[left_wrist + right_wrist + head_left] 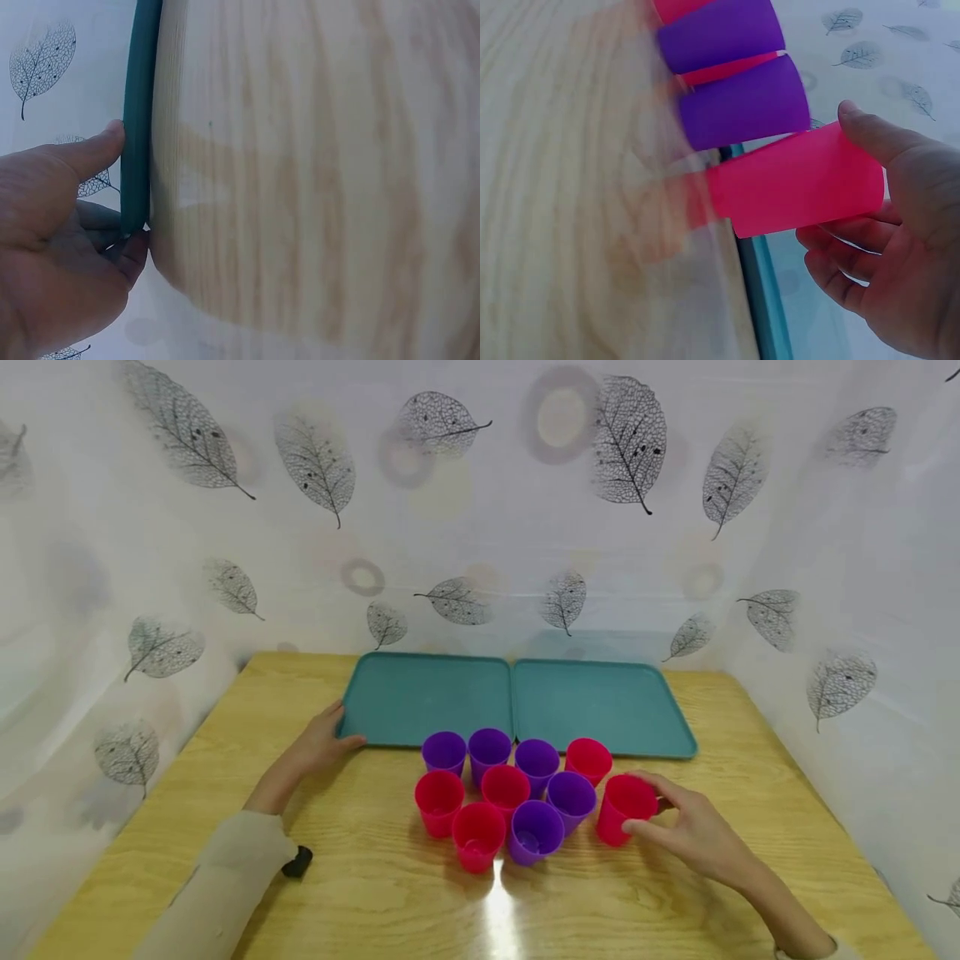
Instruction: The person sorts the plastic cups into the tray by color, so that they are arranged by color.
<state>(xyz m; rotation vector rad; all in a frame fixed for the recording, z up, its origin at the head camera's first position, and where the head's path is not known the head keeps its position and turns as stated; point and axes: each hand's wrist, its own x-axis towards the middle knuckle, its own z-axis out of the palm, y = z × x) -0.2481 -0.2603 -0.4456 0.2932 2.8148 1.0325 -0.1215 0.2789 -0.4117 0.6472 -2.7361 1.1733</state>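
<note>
At the right of a cluster of cups, my right hand [701,835] holds a red cup [617,817] near its rim. In the right wrist view the thumb lies along one side of this cup [799,184] and the fingers along the other. My left hand [318,745] grips the near left corner of the left teal tray [431,697]. Seen from the left wrist, the thumb presses one side of the tray edge [137,112] and fingertips curl at its corner. Several purple cups [537,835] and several red cups [477,835] stand mouth up, close together.
A second teal tray [600,706] lies flat beside the left one at the back of the wooden table [360,877]. Leaf-patterned sheeting [480,527] encloses the back and sides. Near the left sleeve sits a small black object [297,862].
</note>
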